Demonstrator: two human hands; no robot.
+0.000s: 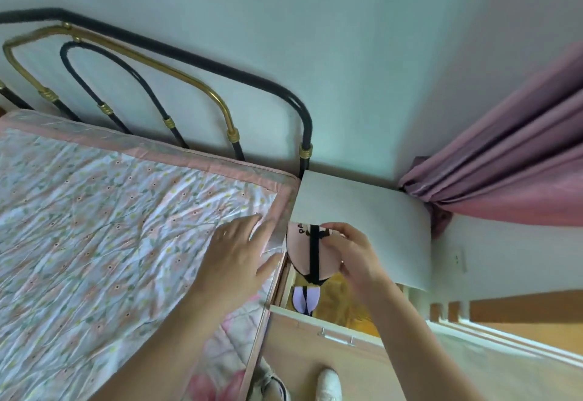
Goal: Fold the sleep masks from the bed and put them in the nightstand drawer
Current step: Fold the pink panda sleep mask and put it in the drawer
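The right hand (350, 252) pinches a folded pink mask (303, 249) between thumb and curled fingers, holding it in the air above the open drawer (318, 325) of the white nightstand (362, 211). The mask is folded in half into a rounded shape, with its black strap (314, 254) running down the middle of the side that faces the camera; dark lettering shows near its upper edge but is too cut off to read. The mask hangs in front of the nightstand's top edge and touches neither the bed nor the drawer.

Inside the drawer, below the held mask, lies a second mask (305, 301), pale lilac with a black strap across it, resting on a yellowish lining at the drawer's left end. The drawer front carries a metal handle (336, 336).

The left hand (236, 262) is spread, fingers straight and slightly apart, palm down over the corner of the bed (94, 227) next to the nightstand; whether it touches the quilt cannot be told. The quilt is floral with a pink border. Behind it stands a black and brass headboard (195, 85). A pink curtain (511, 167) hangs to the right of the nightstand. A white shoe (329, 385) shows on the floor near the bottom edge.
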